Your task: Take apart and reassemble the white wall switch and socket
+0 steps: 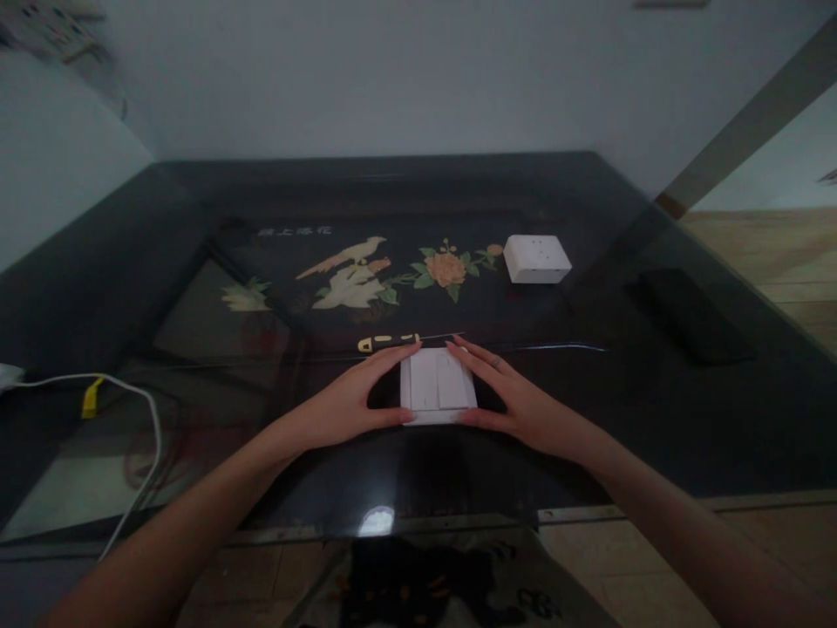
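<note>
A white two-rocker switch box (438,382) lies flat on the dark glossy table (458,480), near its front edge. My left hand (350,397) grips its left side, with thumb at the lower corner and fingertips at the upper one. On the opposite side my right hand (516,397), with a ring on one finger, holds the box in the same way. Just behind the box is a screwdriver (391,342) with a black and yellow handle, its thin shaft pointing right and passing close to my right fingertips.
A white socket box (537,259) sits farther back on the right. A dark flat object (690,314) lies at the far right. On the left, a white cable (155,419) with a yellow tag (91,398) runs over the front edge. A wall stands behind the table.
</note>
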The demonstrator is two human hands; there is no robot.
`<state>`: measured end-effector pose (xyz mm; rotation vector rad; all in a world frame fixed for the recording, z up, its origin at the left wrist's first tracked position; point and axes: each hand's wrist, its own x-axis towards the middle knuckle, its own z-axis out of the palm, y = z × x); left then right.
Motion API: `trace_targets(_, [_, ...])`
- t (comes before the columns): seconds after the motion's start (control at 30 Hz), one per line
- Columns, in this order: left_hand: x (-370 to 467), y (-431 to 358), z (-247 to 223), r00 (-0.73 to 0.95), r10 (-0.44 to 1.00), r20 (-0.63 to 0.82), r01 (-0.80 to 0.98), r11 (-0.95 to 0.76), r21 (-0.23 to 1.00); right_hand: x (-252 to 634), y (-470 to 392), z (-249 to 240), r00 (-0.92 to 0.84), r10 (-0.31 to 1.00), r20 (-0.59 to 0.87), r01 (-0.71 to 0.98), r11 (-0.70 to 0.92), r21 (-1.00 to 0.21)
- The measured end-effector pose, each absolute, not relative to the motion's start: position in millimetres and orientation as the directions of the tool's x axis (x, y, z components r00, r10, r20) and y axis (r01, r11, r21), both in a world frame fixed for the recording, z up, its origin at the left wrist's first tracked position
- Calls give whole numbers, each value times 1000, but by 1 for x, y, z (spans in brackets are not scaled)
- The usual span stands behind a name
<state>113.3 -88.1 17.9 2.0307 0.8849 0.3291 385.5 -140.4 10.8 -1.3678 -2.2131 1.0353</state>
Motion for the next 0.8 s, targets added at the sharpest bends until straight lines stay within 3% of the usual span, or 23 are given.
trace_targets(0.13, [117,-87,15,688,721,-84,423,-305,853,385,-135,13,-427,904,-18,552,244,-798])
trace_targets(0.3, [131,-91,7,533,846,-9,438,-267,859,373,-124,6,-257,963,84,548,217,-808])
trace_targets(0.57, [134,-93,6,521,853,17,418,-273,867,370,-124,-1,-215,975,61,560,174,-810])
trace_targets(0.8, [126,-91,8,596,803,-10,458,-331,825,381,-120,5,-290,957,16,559,183,-809])
